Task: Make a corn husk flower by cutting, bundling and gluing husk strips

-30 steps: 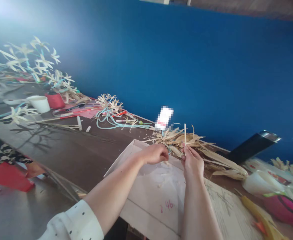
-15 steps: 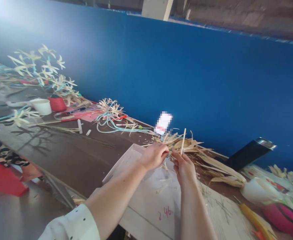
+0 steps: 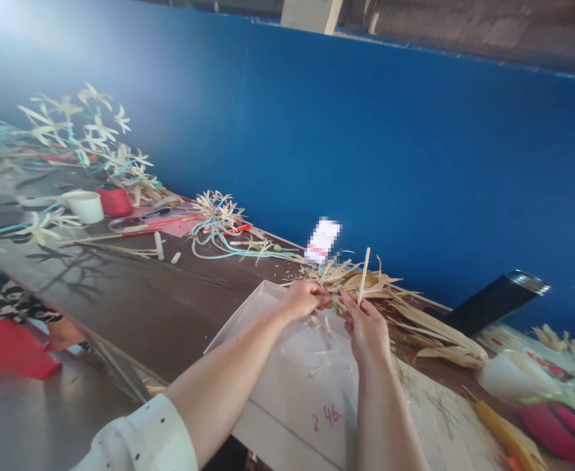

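Note:
My left hand point(image 3: 305, 299) is closed in a pinch over the far end of a shallow white cardboard box point(image 3: 292, 366); what its fingertips hold is too small to make out. Just to its right, my right hand point(image 3: 367, 327) is closed on a thin pale stick point(image 3: 364, 275) that stands up from between its fingers. The two sets of fingertips almost meet, with a bit of greenish material between them. Beyond the hands lie dried corn husks point(image 3: 373, 286) in a loose heap. Small pale scraps lie in the box below.
A blue partition point(image 3: 316, 131) runs behind the table. Left stand a white cup point(image 3: 85, 207), a red thread spool point(image 3: 114, 200) and husk flowers point(image 3: 95, 124) on light-blue stems. At right are a black flask point(image 3: 496, 304), a tape roll point(image 3: 513, 376) and a yellow-handled tool point(image 3: 505, 432).
My left fingers have shifted slightly and spread a little from the pinch. The stick in my right hand stays upright. The whole view has moved slightly.

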Available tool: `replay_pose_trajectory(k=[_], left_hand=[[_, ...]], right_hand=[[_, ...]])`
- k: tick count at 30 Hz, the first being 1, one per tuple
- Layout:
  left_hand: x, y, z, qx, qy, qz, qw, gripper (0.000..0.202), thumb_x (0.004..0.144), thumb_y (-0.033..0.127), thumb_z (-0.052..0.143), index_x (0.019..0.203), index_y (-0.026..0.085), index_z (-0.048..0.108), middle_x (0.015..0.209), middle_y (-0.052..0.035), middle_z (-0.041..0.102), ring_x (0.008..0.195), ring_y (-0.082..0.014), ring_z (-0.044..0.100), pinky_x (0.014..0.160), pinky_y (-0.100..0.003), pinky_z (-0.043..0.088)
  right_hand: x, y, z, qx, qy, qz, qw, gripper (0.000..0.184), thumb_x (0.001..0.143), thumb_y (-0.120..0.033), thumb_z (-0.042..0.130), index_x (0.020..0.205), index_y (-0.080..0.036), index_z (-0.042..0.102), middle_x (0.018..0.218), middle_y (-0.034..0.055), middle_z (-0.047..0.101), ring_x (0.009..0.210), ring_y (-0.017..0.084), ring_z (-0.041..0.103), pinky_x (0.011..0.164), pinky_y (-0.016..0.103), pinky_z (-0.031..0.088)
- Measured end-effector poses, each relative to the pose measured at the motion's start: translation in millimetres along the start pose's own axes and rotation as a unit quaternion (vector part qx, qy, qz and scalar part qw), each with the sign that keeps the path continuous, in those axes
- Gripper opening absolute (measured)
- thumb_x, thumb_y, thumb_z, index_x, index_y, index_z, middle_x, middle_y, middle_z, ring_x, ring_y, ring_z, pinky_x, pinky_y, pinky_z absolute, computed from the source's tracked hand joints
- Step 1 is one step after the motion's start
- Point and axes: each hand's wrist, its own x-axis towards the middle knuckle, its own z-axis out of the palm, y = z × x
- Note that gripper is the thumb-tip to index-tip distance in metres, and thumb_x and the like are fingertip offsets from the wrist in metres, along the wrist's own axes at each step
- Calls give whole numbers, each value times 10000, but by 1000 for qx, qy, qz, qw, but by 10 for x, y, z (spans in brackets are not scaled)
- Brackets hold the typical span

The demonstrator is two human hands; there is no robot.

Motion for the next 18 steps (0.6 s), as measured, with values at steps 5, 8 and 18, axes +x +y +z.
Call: replay_pose_trajectory(k=[5, 8, 18], left_hand=[[-7, 20, 0, 2, 2, -4, 1000, 207, 675, 265, 640, 835, 138, 670, 766, -34, 675, 675, -106, 593, 551, -189, 469], [-12, 30, 0, -15, 1, -12, 1000, 191, 668, 235, 638, 827, 135, 666, 771, -35, 675, 689, -108, 597, 541, -182, 468], [59, 35, -6, -113, 84, -92, 986, 181, 716, 266, 627, 828, 123, 632, 836, -61, 689, 672, -98, 618, 490, -150, 441]], right_hand=[[10, 5, -4, 16, 1, -9, 1000, 392, 574, -387, 753, 902, -183, 686, 699, -16, 586, 401, 7, 290, 352, 157, 172], [2, -2, 2, 12, -3, -18, 1000, 393, 588, -388, 746, 925, -196, 682, 699, -20, 579, 407, 6, 274, 357, 151, 170], [-43, -30, 14, -37, -94, 18, 995, 446, 691, -470, 640, 1036, -186, 633, 662, -20, 531, 450, 39, 329, 375, 157, 201]])
